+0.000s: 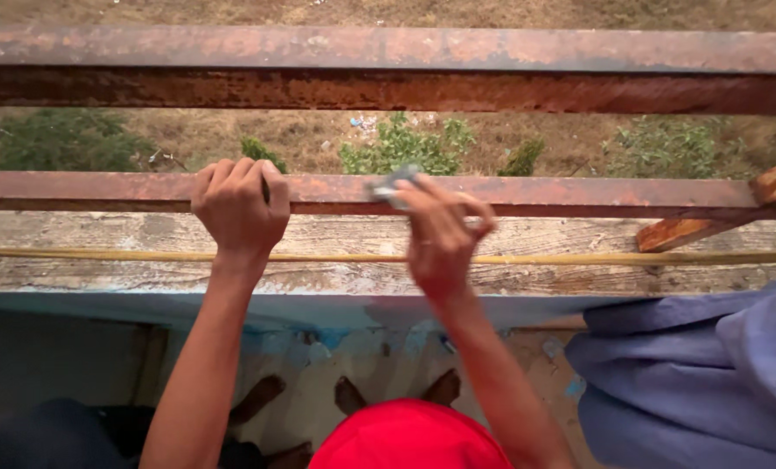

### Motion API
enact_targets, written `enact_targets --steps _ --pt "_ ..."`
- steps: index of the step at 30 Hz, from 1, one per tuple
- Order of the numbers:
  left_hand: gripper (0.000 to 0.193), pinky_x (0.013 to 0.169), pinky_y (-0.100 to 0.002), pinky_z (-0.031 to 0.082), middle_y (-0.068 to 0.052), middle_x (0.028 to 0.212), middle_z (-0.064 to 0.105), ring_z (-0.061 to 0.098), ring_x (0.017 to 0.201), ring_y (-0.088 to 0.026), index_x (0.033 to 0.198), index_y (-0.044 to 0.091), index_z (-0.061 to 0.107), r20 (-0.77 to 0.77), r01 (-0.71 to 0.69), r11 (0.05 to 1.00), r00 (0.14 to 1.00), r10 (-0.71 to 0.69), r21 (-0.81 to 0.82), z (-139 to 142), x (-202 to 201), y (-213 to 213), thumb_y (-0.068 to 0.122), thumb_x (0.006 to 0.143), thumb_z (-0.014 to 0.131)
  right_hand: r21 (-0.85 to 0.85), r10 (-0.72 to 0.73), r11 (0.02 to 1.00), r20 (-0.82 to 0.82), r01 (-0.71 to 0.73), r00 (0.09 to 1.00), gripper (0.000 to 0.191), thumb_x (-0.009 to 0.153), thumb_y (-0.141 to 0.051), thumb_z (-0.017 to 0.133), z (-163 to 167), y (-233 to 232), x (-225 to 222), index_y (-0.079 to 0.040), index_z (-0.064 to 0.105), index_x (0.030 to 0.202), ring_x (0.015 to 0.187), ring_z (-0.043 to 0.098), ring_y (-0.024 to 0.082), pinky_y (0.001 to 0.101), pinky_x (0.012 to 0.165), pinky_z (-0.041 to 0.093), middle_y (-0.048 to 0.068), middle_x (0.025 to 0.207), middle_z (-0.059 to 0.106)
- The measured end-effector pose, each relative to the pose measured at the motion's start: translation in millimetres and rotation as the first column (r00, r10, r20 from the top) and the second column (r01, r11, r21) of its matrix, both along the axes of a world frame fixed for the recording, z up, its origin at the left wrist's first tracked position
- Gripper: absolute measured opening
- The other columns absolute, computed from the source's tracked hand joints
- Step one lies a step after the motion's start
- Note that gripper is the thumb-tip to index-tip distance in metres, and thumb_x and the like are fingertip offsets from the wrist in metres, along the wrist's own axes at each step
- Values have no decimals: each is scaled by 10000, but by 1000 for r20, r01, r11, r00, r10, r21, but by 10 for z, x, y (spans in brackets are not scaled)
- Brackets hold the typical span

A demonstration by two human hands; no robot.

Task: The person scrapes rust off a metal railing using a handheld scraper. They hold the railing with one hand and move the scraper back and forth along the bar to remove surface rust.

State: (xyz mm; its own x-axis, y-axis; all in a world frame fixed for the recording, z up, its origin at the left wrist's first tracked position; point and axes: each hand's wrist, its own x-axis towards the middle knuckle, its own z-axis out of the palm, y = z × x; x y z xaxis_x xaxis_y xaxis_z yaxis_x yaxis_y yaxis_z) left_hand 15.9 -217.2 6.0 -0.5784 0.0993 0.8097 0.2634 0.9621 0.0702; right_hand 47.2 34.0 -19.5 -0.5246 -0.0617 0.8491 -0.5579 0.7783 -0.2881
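- Left hand (238, 207): fingers curled tight over the lower rusty flat iron rail (579, 196), gripping its near and far edges, left of centre.
- Right hand (440, 233): blurred; fingertips pinch a small grey abrasive pad (393, 184) pressed on the top face of the same rail, just right of the left hand.
- Upper rusty iron rail (388, 68): runs parallel, farther away; an open gap between the two rails shows green bushes (405, 146) and dry ground far beyond.
- Weathered grey wooden ledge (101, 252): lies directly near the lower rail, with a thin yellow cord (623, 258) along it.
- Blue-grey cloth (701, 382): crowds the near right corner.
- Red cap (410, 437): near bottom edge, between the forearms.
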Motion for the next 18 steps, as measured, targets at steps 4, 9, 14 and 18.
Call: enact_targets --steps 4,9,14,18 --pt "329 818 -425 475 -100 760 657 623 767 -312 723 34 654 16 -15 1000 1000 15 21 -21 -21 8 159 1010 550 -78 -135 987 70 141 988 139 1046 -102 661 34 95 62 -159 731 1152 1167 694 124 353 1086 247 -13 1219 759" --pt "337 834 -419 478 -102 774 656 623 782 -308 762 30 677 24 -12 1000 1000 12 18 -16 10 -8 176 1042 561 -19 -5 1000 38 6 999 138 1033 -123 666 -43 -364 46 -157 730 1149 1190 685 157 348 1078 234 -23 1201 776" --pt "328 857 -421 474 -94 811 666 632 833 -303 784 32 684 39 5 1000 999 -6 1 14 35 -20 196 1044 570 33 -40 999 29 39 999 170 1047 -83 643 -10 87 35 -177 741 1149 1183 694 115 365 1091 227 -27 1178 774" --pt "321 836 -418 474 -93 781 656 614 793 -309 760 29 682 33 -18 1000 999 17 4 4 10 -3 182 1020 571 2 -183 983 53 183 982 131 1108 -105 631 -46 460 141 -163 719 1186 1285 671 141 356 1159 238 -21 1246 765"
